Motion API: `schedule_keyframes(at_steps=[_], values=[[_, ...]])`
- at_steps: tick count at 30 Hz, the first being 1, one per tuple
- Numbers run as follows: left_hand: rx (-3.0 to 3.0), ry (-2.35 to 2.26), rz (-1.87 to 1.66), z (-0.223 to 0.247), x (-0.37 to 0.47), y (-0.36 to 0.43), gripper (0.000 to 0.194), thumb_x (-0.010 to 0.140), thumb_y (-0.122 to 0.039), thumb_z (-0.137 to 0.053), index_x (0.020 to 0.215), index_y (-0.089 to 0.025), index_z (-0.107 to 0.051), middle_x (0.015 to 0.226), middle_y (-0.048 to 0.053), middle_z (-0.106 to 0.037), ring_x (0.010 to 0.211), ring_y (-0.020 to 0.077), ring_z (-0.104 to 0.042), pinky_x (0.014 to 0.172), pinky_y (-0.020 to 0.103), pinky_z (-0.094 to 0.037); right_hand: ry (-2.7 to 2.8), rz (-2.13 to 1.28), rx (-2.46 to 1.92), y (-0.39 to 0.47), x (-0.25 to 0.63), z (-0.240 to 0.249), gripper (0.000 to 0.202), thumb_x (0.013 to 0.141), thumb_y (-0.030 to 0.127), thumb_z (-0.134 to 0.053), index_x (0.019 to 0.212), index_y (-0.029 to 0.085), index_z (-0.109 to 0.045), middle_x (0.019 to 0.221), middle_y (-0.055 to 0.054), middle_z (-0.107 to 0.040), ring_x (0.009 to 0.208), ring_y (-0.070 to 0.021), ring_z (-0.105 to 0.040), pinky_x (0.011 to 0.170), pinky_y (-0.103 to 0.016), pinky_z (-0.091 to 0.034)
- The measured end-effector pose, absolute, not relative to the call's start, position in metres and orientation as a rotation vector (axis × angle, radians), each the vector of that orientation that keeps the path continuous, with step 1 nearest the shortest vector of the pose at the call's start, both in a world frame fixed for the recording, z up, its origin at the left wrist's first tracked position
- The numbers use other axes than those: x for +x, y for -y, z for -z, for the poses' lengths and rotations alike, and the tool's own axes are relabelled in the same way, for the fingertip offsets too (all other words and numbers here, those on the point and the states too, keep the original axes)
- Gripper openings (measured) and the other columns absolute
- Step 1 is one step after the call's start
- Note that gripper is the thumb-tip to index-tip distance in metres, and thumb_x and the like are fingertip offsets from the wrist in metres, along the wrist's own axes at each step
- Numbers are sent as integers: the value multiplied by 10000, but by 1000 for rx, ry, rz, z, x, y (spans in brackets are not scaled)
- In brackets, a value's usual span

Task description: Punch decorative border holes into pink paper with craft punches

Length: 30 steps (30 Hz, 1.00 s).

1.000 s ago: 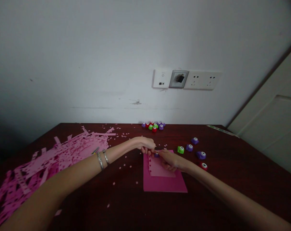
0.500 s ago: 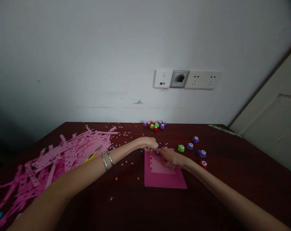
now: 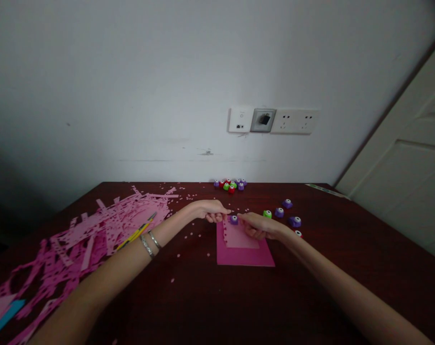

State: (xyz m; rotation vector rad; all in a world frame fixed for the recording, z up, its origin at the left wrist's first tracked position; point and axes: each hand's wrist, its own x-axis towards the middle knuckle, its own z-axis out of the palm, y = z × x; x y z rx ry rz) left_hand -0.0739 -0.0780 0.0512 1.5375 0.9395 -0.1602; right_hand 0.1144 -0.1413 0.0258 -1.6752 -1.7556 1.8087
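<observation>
A small purple craft punch with a white round top sits at the upper edge of a light pink paper sheet, between my hands. Notches run down the sheet's left edge. Under it lies a darker pink sheet or pad. My left hand is just left of the punch, fingers curled and thumb stretched towards it. My right hand is curled over the light sheet's right side, its fingertips close beside the punch. I cannot make out what either hand's fingers hold.
Pink paper strips are heaped on the left, with a yellow craft knife beside my left forearm. More punches cluster by the wall. Several others, including a green punch, stand on the right. Tiny paper cutouts are scattered about.
My hands, which met over the punch, have moved apart, so the punch shows clearly between them. My left hand has shifted left. The view has also shifted slightly.
</observation>
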Motion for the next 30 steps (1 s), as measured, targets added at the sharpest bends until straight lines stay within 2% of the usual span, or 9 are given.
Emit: schedule_keyframes(at_steps=[3,7,11,14,17,20,24,28,30], values=[[1545,-997,120,-49,-76,82,291,792,-421,-525,672,-156,-505,516,-41,-344,420,49,-188,391,211,-145,1634,-1879,-1717,135,113,-25,510,916,507,-166,514,204,-252,385,76,-217,317,-38,-129,318,-164,-102],[1621,-1028,86,-42,-72,85,336,776,-473,-525,702,-146,-507,526,-39,-396,417,39,-258,395,204,-151,1581,-1911,-1753,127,108,-24,487,916,492,-231,528,201,-274,373,80,-226,301,-38,-131,313,-167,-86],[1624,-990,65,-34,-67,80,366,785,-495,-502,695,-141,-517,495,-55,-360,396,29,-226,389,197,-136,1614,-1964,-1814,124,107,-27,535,917,501,-198,480,197,-254,360,67,-216,296,-36,-123,309,-174,-71],[1587,-962,70,-32,-64,75,364,783,-483,-515,708,-129,-557,504,-42,-383,401,31,-242,386,190,-136,1651,-2031,-1810,123,108,-30,568,916,504,-162,447,195,-249,355,62,-199,305,-42,-107,309,-172,-63],[1577,-954,133,-36,-62,71,301,758,-421,-567,713,-125,-590,527,-22,-426,414,39,-267,382,185,-150,1672,-2153,-1796,118,110,-31,592,920,496,-125,438,186,-271,356,61,-199,315,-46,-97,316,-160,-74],[1570,-910,234,-44,-59,68,208,714,-325,-613,678,-120,-603,510,-26,-413,400,34,-232,368,180,-141,1663,-2251,-1806,111,111,-31,602,922,492,-99,446,180,-292,357,63,-206,316,-46,-102,326,-149,-85],[1628,-921,321,-52,-55,65,139,668,-245,-612,624,-114,-593,482,-29,-404,385,32,-244,358,170,-145,1627,-2313,-1830,101,114,-26,588,928,479,-155,456,171,-320,386,65,-222,327,-44,-117,334,-149,-95],[1701,-939,399,-53,-49,62,137,647,-230,-595,574,-119,-558,464,-28,-404,377,31,-252,356,161,-168,1658,-2299,-1845,100,114,-19,577,911,513,-206,450,178,-298,403,66,-206,342,-50,-117,334,-157,-115],[1719,-958,431,-53,-44,60,107,637,-196,-569,563,-122,-547,447,-36,-383,368,30,-240,351,157,-169,1787,-2154,-1820,102,112,-18,569,902,522,-235,450,182,-294,400,60,-222,338,-54,-143,333,-161,-145]])
